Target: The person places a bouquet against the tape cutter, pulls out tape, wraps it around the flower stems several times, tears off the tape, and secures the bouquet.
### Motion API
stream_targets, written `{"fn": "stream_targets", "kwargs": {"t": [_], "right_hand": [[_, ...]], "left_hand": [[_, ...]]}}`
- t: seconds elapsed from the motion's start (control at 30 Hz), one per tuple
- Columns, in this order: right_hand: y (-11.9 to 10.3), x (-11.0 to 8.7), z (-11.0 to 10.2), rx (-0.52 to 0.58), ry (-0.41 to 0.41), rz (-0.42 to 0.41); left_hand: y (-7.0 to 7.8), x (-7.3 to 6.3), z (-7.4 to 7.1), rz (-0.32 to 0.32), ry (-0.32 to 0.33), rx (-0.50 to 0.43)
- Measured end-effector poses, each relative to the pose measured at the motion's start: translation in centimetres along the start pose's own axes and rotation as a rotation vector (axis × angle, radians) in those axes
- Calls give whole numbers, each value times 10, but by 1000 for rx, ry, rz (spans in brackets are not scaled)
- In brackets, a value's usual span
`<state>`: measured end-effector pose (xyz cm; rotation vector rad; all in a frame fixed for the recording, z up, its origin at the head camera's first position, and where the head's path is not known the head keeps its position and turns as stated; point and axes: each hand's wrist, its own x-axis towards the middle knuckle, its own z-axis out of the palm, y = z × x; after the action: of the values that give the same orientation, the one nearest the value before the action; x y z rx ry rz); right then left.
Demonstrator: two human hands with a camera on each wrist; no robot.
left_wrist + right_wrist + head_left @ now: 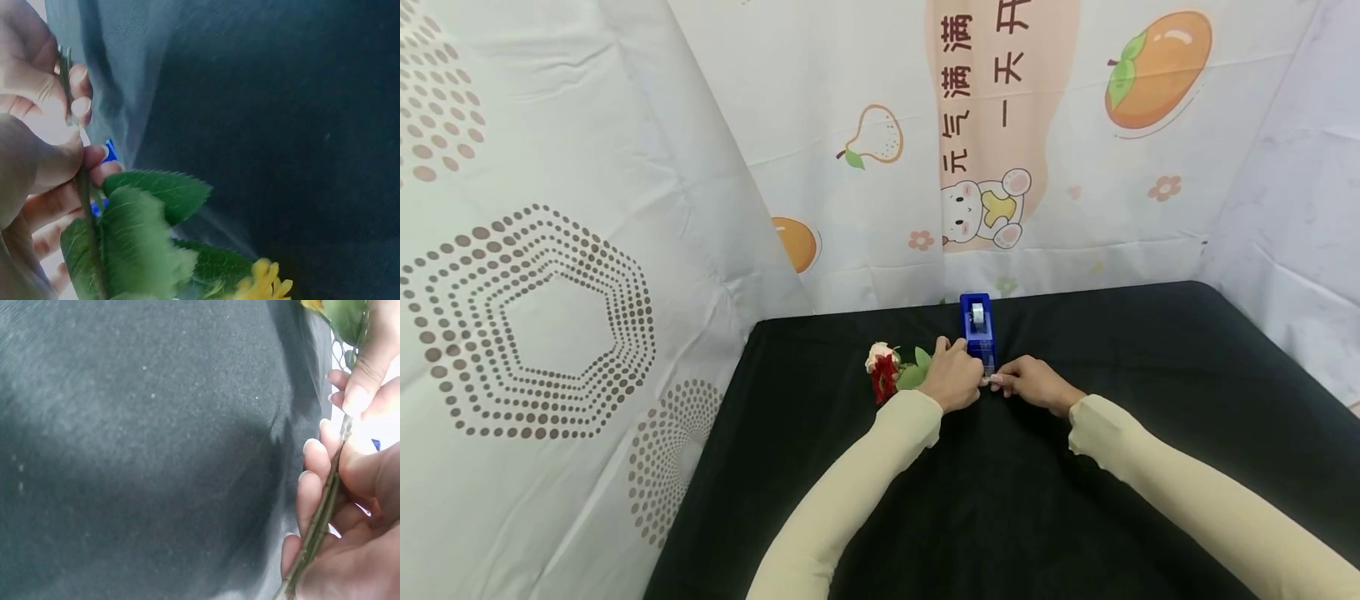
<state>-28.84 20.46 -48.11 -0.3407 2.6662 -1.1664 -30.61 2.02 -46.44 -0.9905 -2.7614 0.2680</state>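
Note:
My left hand point(953, 379) pinches a small bunch of flower stems point(90, 231) between thumb and fingers. The bunch points left, with a cream flower point(880, 356), a red flower point(884, 380) and green leaves point(913, 377); a yellow flower point(265, 284) shows in the left wrist view. Close beside it, my right hand point(1036, 383) holds the lower stems point(320, 519), thumb against curled fingers. Between the two thumbs, a shiny clear band like tape point(346, 427) lies along the stems. Just beyond the hands stands a blue tape dispenser point(967, 321), its near end close to the fingertips.
A black cloth point(820, 467) covers the table. White printed curtains point(850, 275) hang behind the far edge and along both sides. The dispenser carries a roll of clear tape point(977, 314).

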Motion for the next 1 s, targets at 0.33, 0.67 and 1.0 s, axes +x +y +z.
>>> {"fn": "stream_targets", "kwargs": {"t": [0.33,0.67,1.0], "right_hand": [[0,2,-2,-58,66,-40],[-1,1,-1,-71,85,-34],[-1,2,-6,-3,-14,0]], "left_hand": [[-13,12,-14,-52,-243,-317],[-4,12,-19,-85,-219,-262],[4,5,-5,-11,-13,25]]}}
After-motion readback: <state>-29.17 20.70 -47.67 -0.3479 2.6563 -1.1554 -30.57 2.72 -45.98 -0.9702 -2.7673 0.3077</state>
